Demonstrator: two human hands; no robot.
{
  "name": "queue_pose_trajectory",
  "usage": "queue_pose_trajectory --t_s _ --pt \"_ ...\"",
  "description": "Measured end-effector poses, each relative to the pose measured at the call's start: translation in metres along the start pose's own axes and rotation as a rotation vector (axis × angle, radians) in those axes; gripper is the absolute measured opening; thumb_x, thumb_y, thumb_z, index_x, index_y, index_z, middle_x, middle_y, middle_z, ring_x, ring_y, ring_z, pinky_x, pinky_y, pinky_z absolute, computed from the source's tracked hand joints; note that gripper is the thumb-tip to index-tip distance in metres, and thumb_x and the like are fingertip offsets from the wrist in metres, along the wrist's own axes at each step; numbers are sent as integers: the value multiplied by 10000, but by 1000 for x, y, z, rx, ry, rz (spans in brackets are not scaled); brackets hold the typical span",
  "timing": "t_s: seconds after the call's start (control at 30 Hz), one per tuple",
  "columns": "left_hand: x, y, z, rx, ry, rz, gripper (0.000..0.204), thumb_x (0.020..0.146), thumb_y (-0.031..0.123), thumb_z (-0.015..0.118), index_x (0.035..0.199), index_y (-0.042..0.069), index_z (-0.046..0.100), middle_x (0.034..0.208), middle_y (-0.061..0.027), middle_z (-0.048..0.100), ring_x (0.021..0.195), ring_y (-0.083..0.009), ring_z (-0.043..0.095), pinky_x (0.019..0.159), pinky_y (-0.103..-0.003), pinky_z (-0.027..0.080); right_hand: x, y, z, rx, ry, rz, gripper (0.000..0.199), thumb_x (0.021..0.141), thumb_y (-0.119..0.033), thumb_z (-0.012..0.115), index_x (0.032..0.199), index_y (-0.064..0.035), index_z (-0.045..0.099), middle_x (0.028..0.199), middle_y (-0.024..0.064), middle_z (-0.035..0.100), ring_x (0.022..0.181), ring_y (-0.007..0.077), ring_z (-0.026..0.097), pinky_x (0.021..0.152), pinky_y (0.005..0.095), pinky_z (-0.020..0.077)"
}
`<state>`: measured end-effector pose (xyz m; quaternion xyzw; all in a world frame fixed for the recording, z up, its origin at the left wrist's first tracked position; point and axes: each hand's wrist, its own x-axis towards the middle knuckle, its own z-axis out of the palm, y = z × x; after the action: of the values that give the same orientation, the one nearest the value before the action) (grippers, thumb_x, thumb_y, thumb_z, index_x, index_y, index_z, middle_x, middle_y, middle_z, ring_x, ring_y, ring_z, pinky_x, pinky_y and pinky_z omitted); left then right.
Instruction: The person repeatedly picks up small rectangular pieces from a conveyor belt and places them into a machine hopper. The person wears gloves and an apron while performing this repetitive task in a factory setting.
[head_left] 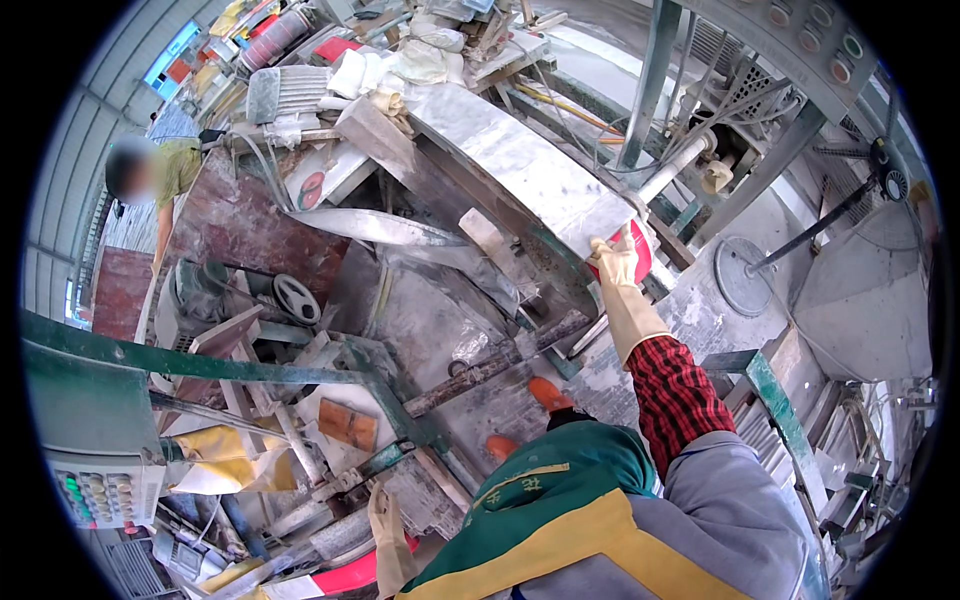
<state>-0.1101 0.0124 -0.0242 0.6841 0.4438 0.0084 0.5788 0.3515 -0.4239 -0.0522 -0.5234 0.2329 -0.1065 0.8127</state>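
Observation:
My right hand (616,258), in a cream rubber glove, reaches forward to the near end of a long pale slab (530,160). Its fingers are bent over a red piece with a pale rim (641,252), whose kind I cannot make out. Low in the view, my left hand (388,535) wears a matching glove and has its fingers stretched out. It lies over a red and white thing (345,574), partly hidden behind the glove. Nothing shows in its fingers.
Machine frames with a green bar (190,358) and a button panel (100,495) stand left. A handwheel (296,300) and an orange brick-like block (348,424) lie nearby. A round-based stand (748,275) is at right. Another person (165,170) works far left.

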Motion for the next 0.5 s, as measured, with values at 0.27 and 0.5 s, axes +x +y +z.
queue_pose_trajectory --t_s 0.27,0.5 --pt "-15 22 18 43 -78 -18 508 869 -2 534 1352 42 382 1394 -120 394 1295 -229 364 1051 -300 311 10 2 6 -67 16 -60 751 737 56 592 1408 -84 287 1049 145 622 808 254 628 625 326 508" --pt "-27 27 23 -21 -61 -76 487 873 -6 537 1339 40 399 1401 -131 381 1300 -220 355 1068 -298 297 41 13 -23 -663 -53 -312 522 842 -207 559 1328 -103 398 1085 187 617 999 294 596 870 416 446"
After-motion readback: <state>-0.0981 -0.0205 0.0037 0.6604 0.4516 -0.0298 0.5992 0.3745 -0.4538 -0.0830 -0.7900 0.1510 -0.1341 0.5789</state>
